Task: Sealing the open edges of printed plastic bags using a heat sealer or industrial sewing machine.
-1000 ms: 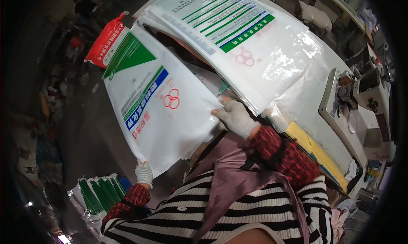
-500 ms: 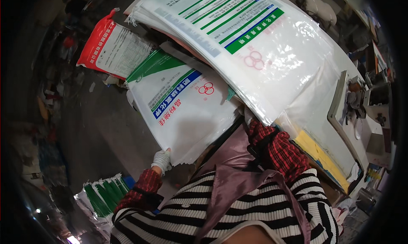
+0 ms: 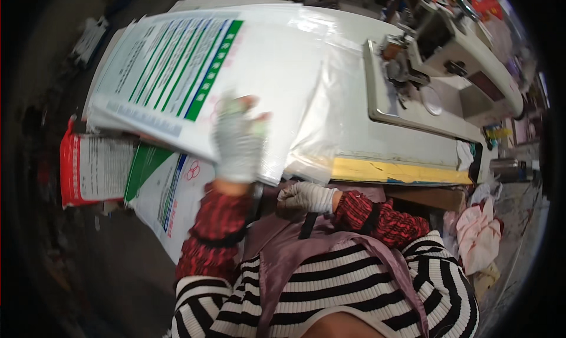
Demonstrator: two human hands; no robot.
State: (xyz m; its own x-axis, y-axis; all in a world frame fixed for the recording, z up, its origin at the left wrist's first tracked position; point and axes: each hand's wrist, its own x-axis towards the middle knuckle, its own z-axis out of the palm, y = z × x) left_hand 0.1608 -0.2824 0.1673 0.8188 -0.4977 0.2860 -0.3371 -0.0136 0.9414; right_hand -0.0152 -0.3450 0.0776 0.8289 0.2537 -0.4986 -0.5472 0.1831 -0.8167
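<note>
Glossy white, green-striped bags (image 3: 277, 61) lie beneath the spread left hand (image 3: 239, 139), now off the lower bag (image 3: 157, 188); right hand (image 3: 306, 197) curled, grip unclear.

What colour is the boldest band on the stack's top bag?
Green, edged blue; the head view shows the band best.

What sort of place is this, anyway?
Probably a workshop where sacks are sewn: a white industrial sewing machine sits on the worktable, to the right of a stack of printed white sacks.
</note>
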